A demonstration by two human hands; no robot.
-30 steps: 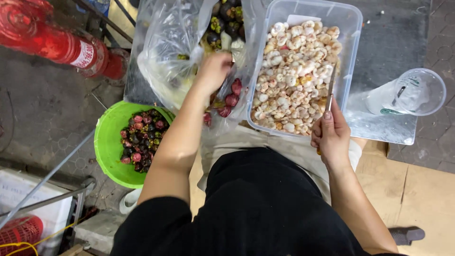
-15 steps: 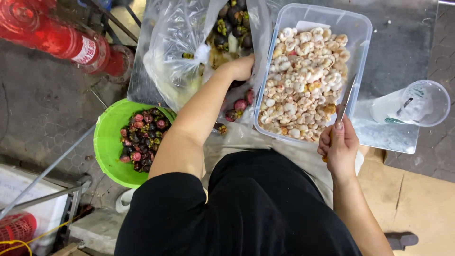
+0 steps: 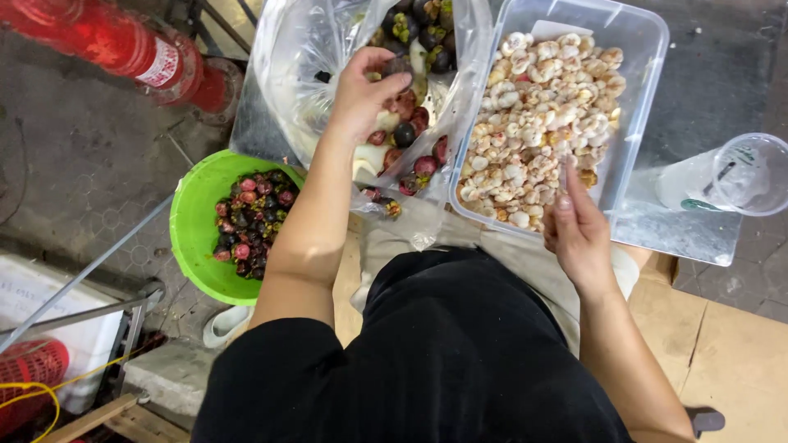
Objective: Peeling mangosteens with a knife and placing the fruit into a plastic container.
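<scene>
Both hands over the fruit, one in the bag, one at the tub.
My left hand (image 3: 365, 90) is closed on a dark mangosteen (image 3: 397, 66) inside the clear plastic bag (image 3: 287, 74); my right hand (image 3: 577, 234), fingers together, rests at the near edge of the clear tub (image 3: 636, 107) of peeled white fruit (image 3: 538, 107). Green bowl (image 3: 193, 238) of shells lower left.

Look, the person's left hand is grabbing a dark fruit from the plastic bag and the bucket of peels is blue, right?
Not quite. The head view shows the bucket is green, not blue. The rest holds: the left hand grips a dark fruit in the plastic bag.
</scene>
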